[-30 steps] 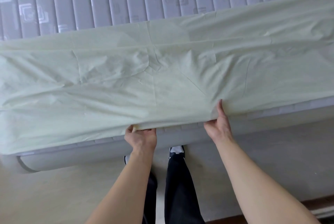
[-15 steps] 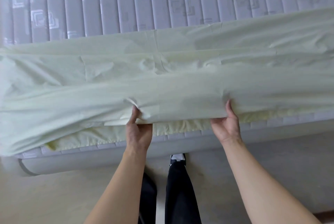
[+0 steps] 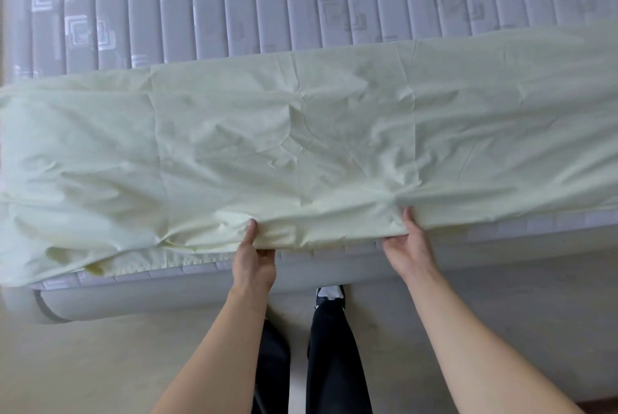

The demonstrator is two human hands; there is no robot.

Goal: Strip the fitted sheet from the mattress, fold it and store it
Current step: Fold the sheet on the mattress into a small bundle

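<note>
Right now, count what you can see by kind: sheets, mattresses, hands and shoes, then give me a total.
Sheets: 1, the pale sheet, folded over.
Mattresses: 1, the grey mattress.
Hands: 2, the left hand and the right hand, both pinching the sheet's near edge.
Shoes: 1 in view, the shoe.
Total: 5

No readable text or labels

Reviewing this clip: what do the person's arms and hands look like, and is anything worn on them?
Both forearms are bare, with no sleeves in view. The left hand and right hand show no gloves, rings, watch or bands. Below them, dark trousers and a black-and-white shoe.
</note>
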